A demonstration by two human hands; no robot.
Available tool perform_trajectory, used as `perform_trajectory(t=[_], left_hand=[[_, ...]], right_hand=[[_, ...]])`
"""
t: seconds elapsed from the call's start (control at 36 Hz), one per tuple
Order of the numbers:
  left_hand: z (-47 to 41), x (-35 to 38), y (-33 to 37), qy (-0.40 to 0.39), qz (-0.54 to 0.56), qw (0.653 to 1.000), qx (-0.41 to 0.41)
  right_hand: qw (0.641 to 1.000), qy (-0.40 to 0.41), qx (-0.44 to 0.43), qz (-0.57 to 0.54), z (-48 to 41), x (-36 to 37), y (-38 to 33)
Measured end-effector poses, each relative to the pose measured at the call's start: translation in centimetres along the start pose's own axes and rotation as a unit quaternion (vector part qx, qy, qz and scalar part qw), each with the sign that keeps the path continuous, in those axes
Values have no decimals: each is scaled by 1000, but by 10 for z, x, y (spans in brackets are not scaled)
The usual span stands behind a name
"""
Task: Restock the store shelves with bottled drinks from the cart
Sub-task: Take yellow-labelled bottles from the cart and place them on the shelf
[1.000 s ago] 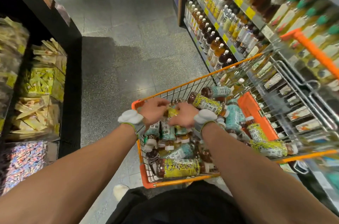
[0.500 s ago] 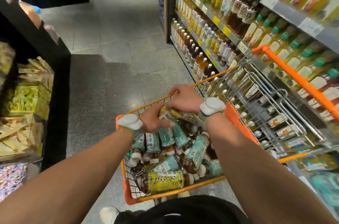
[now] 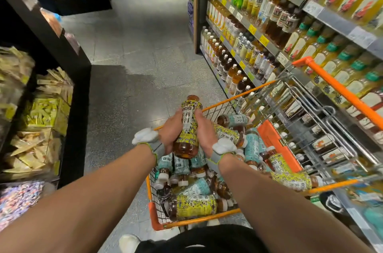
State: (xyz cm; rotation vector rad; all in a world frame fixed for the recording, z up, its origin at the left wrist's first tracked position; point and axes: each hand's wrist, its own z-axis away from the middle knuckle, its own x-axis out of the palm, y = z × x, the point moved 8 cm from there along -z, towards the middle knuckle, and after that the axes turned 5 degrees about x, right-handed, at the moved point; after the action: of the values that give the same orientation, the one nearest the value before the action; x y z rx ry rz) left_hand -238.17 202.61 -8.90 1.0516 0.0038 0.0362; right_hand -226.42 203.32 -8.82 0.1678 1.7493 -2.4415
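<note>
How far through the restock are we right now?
Done: the drink shelves beside the cart look mostly full. In hand: left hand and right hand grip one yellow-label bottle above the cart. Left: the cart holds a pile of teal-label bottles and more yellow ones to shelve.

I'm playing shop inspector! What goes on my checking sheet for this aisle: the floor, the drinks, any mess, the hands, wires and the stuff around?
Surface: grey tiled floor, partly in shadow.
Job's things: orange wire cart heaped with bottles lying on their sides, with teal and yellow labels; one yellow-label bottle held above the heap.
Clutter: nothing seen.
Grip: left hand and right hand both wrap round the yellow-label bottle; a white band sits on each wrist.
Cables: nothing seen.
Surroundings: drink shelves on the right, snack bins on the left.
</note>
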Motion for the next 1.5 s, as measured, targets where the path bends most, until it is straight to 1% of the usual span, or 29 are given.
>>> perform_trajectory(t=[0.08,0.17,0.22,0.28,0.36,0.47,0.53,0.56,0.61,0.67,0.75,0.81,0.83,0.92,0.94,1.0,1.03,1.08,1.25,1.31,1.33,1.36,1.44,1.5], left_hand=[[4,-7,-1,14,12,1000,3],[5,-4,1,-23,37,999,6],[4,-2,6,-37,27,999,20],[3,-3,10,-35,18,999,33],[5,-6,7,-27,9,999,39],[10,-12,2,2,-29,999,39],[12,-14,2,9,-34,999,40],[13,-14,2,11,-32,999,39],[14,-15,2,12,-32,999,36],[16,-14,0,14,-36,999,33],[17,-16,-1,28,-61,997,35],[17,-14,0,28,-79,996,38],[18,-16,-1,30,-88,995,35],[17,-19,-2,39,-116,992,35],[18,-19,-1,36,-123,991,37],[17,-21,-3,36,-123,991,33],[18,-22,-3,39,-126,991,34],[19,-24,-4,46,-126,991,32],[20,-26,-10,28,-120,992,11],[21,-29,-11,30,-116,993,4],[21,-32,-11,38,-118,992,2],[21,-35,-11,47,-121,992,0],[17,-44,-11,63,-124,990,1],[14,-45,-10,62,-115,991,-1]], right_hand=[[1000,27,-10,13,-1,1,-2],[1000,8,-6,16,-1,6,1],[1000,10,-9,19,-1,6,2],[999,17,-21,35,-2,5,1],[998,21,-12,64,0,7,8],[994,44,-14,100,2,9,21],[991,50,-35,119,2,8,30],[987,37,-49,151,1,9,37],[963,-31,-45,263,2,16,59],[928,-127,3,349,9,24,94],[877,-241,88,406,31,33,143],[837,-300,115,442,45,39,169],[826,-320,125,448,51,44,179],[810,-345,156,448,57,46,187],[794,-359,152,467,59,46,186],[747,-397,132,516,63,55,190],[732,-405,123,533,65,58,190],[723,-405,113,548,68,62,197],[722,-403,91,555,62,65,205],[738,-394,87,541,54,61,200],[754,-382,90,526,47,59,195],[777,-364,101,502,40,55,190],[869,-280,127,387,16,42,165],[919,-226,121,300,3,33,144]])
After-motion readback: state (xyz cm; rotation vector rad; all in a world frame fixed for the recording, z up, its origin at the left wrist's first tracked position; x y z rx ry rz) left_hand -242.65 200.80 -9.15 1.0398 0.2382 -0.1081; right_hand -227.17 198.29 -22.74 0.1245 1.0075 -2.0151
